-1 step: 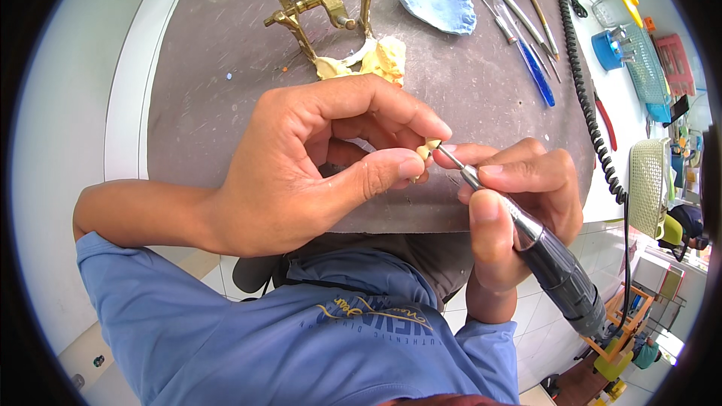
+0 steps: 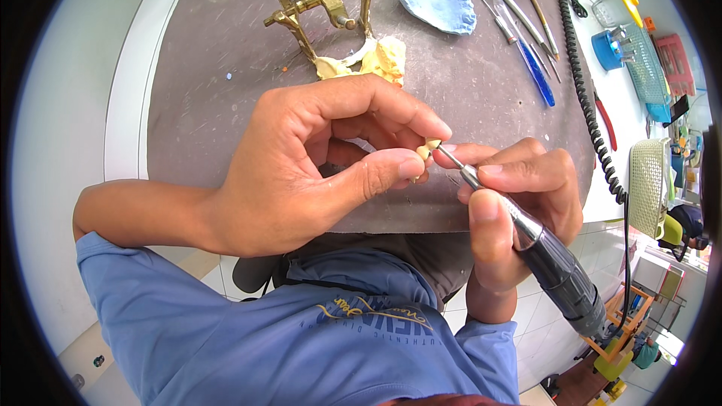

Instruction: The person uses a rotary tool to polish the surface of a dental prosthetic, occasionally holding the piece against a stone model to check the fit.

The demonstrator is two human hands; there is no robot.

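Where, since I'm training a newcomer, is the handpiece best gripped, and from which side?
Likely the silver front of the handpiece, from the right, as the right hand does: its thick body slopes down rightward, while the slim bit points up-left at the yellow piece.

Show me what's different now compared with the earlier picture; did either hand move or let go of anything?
Nothing visibly changed. The left hand still pinches the small yellowish piece, and the right hand still holds the dark handpiece, its tip at that piece. The brass frame and blue dish-like slab stayed put.
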